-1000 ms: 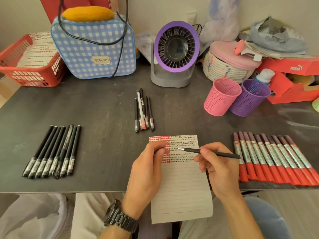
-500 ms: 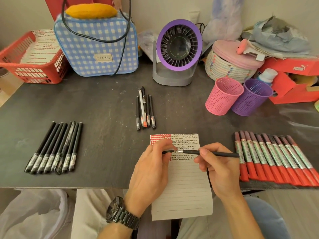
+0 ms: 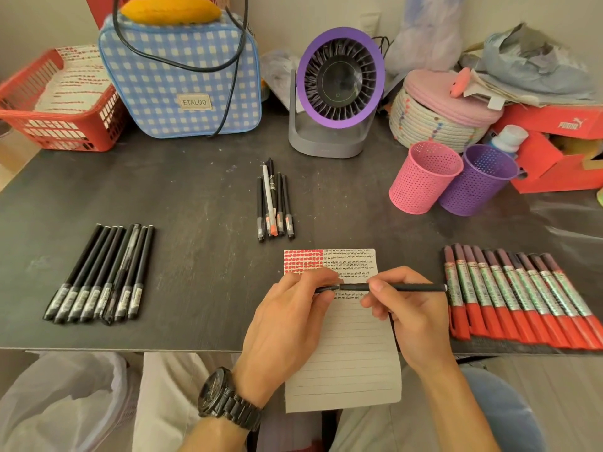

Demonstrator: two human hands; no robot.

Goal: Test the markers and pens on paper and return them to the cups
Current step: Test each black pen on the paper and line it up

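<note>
Black pen (image 3: 408, 287) held level just above lined paper (image 3: 352, 360): right hand (image 3: 411, 308) grips barrel, left hand (image 3: 287, 318) pinches cap (image 3: 326, 288) at tip end. Pink cup (image 3: 424, 177), purple cup (image 3: 479, 181) side by side beyond paper, rightward.

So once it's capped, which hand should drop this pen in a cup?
Right. The right hand grips the pen by its barrel, and the pink cup and purple cup stand on that side; the left hand only pinches its cap end.

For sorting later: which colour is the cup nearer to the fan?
The cup is pink, with a perforated wall; the head view shows it best.
</note>
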